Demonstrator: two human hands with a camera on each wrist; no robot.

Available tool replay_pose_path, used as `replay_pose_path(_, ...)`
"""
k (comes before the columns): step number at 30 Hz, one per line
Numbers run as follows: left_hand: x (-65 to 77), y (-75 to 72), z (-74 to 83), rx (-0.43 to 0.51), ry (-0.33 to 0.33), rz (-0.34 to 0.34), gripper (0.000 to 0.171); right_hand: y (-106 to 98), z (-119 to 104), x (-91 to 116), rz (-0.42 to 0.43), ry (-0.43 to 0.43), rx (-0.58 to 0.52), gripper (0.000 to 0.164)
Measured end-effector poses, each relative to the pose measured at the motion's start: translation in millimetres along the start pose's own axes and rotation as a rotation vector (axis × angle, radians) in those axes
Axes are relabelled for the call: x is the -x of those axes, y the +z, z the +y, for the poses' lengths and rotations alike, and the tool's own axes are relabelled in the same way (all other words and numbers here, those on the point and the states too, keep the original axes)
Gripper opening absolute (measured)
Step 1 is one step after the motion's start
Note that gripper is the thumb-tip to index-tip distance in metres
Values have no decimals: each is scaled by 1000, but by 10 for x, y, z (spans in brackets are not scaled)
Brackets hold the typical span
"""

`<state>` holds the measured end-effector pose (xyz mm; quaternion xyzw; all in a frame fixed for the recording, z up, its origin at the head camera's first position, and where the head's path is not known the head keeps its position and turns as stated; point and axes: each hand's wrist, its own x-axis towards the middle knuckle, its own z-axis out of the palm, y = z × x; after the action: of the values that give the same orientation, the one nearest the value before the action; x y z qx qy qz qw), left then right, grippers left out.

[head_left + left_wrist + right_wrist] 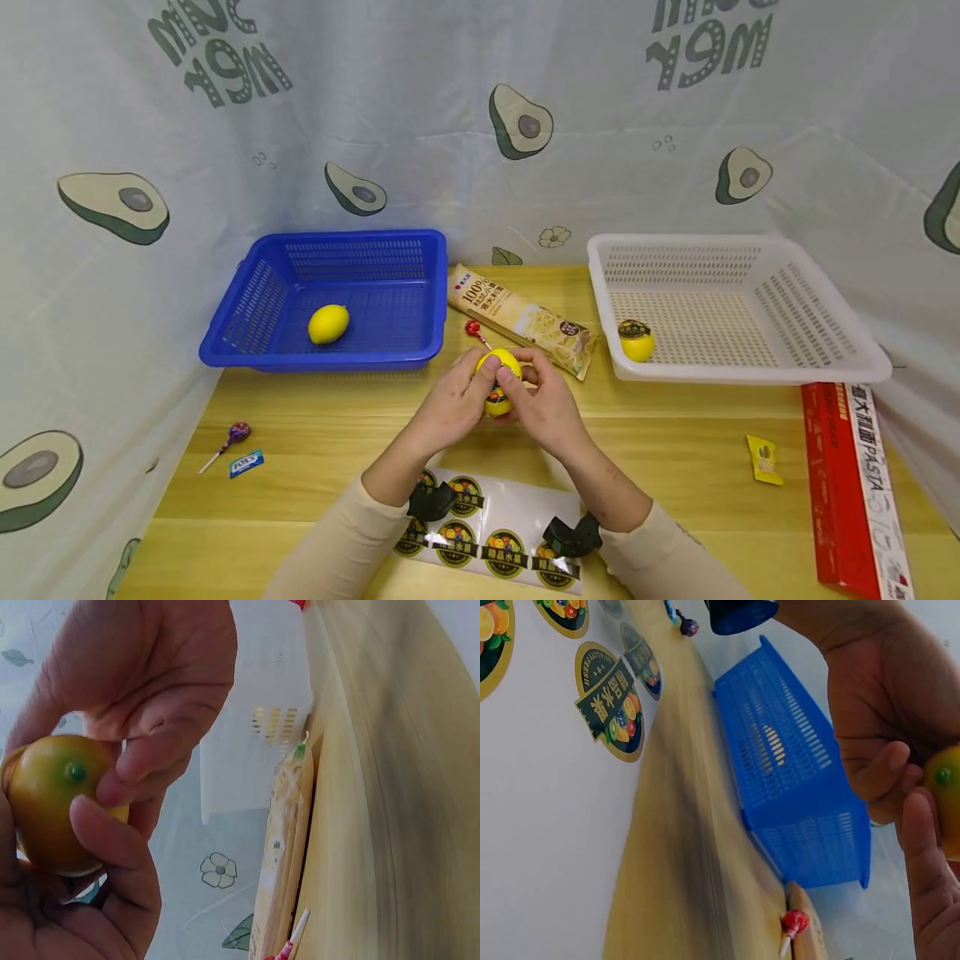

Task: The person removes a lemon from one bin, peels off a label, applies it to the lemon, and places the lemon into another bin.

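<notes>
Both hands hold a yellow lemon (pixel 510 360) above the middle of the table. My left hand (pixel 453 402) grips its left side, while my right hand (pixel 551 408) holds the right side. Both thumbs press on a dark round fruit sticker (pixel 497 395) on the lemon's front. The left wrist view shows the lemon's green-tipped end (pixel 76 772) between curled fingers. Below the hands lies a white sheet of stickers (pixel 525 508), partly covered by the forearms. Another lemon (pixel 328 324), with no sticker visible, lies in the blue basket (pixel 322 360). A stickered lemon (pixel 637 346) sits in the white basket (pixel 750 373).
Between the baskets lie a pasta packet (pixel 525 321) and a red lollipop (pixel 473 328). At left are a purple lollipop (pixel 238 432) and a small blue wrapped sweet (pixel 246 463). A yellow packet (pixel 764 460) and a red-and-white pasta box (pixel 840 492) lie at right.
</notes>
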<state>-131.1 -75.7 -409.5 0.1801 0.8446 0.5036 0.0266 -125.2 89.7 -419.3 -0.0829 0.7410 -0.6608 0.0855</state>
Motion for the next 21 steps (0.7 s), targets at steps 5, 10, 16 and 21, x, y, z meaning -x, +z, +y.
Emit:
replay_pose_path(5, 3, 25, 6, 0, 16, 41, 40, -13, 17, 10, 22, -79, 36, 28)
replay_pose_path(10, 2, 13, -1, 17, 6, 47, 35, -1, 22, 24, 47, -124, 88, 32)
replay_pose_path(16, -2, 14, -1, 70, -55, 33, 32, 12, -5, 32, 137, -103, 117, 37)
replay_pose_path(21, -5, 6, 7, 68, -83, 5, 29, 4, -2, 30, 127, -116, 155, 36)
